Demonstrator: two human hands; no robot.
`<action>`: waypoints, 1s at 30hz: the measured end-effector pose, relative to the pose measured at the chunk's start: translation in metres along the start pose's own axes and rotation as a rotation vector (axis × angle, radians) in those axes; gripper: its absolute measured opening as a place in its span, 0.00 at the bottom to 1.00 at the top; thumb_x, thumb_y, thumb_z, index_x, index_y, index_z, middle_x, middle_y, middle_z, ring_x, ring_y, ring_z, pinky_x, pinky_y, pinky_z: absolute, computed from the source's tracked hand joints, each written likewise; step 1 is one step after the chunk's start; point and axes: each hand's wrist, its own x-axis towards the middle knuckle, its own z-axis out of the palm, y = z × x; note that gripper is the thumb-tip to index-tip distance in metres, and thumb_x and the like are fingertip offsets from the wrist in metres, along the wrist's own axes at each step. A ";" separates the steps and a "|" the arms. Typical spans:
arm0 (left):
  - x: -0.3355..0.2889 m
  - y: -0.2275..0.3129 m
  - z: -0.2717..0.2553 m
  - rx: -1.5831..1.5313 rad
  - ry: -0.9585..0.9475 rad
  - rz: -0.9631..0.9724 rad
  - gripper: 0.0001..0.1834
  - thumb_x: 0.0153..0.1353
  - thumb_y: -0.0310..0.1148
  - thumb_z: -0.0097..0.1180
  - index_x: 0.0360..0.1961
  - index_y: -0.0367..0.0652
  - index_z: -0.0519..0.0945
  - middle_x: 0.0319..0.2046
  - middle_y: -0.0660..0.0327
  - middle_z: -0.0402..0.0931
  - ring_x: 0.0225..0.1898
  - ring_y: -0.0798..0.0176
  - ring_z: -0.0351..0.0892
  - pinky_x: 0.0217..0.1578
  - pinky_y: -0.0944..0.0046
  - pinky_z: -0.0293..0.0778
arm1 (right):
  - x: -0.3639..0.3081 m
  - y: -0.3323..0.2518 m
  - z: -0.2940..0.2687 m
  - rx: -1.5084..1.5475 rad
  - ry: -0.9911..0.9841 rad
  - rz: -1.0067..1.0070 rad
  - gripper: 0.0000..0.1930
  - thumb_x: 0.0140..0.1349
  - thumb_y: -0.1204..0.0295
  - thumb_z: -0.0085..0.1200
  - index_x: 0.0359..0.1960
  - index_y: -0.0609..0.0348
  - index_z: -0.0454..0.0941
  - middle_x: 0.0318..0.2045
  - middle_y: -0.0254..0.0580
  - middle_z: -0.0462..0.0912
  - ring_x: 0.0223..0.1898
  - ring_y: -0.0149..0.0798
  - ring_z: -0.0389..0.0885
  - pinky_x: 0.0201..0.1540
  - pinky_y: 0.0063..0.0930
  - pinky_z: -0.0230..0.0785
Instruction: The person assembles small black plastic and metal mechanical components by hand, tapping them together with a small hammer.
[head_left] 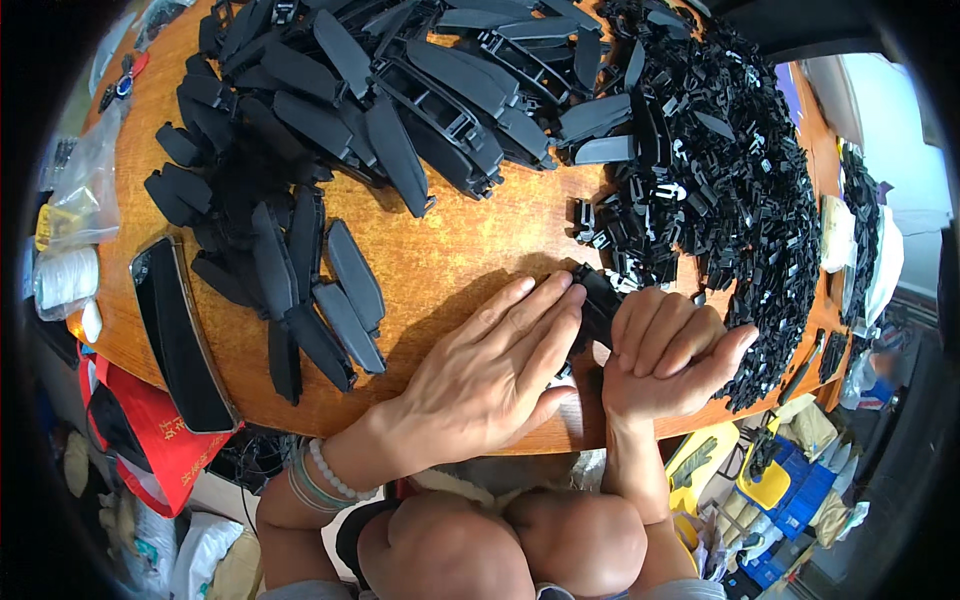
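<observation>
A small black plastic part lies on the wooden table between my hands. My left hand is stretched out flat, its fingertips against the left side of that part. A beaded bracelet circles its wrist. Curled into a fist with the thumb out to the right, my right hand is held close against the part's right side; nothing shows inside its fingers. My hands partly cover the part. Just beyond is a heap of small black plastic clips. Elongated dark plastic covers are piled on the far left side.
A black smartphone rests at the table's left edge. Below it hangs a red bag. A clear plastic bag and a white roll are at far left. A blue crate stands on the lower right, beside yellow items.
</observation>
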 end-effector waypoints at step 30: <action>0.011 0.001 0.008 0.086 0.117 0.075 0.33 0.56 0.32 0.59 0.61 0.34 0.62 0.60 0.50 0.67 0.64 0.50 0.64 0.65 0.41 0.51 | 0.012 -0.032 -0.026 -0.022 0.002 -0.229 0.31 0.73 0.53 0.26 0.08 0.46 0.55 0.04 0.27 0.54 0.05 0.26 0.49 0.08 0.19 0.43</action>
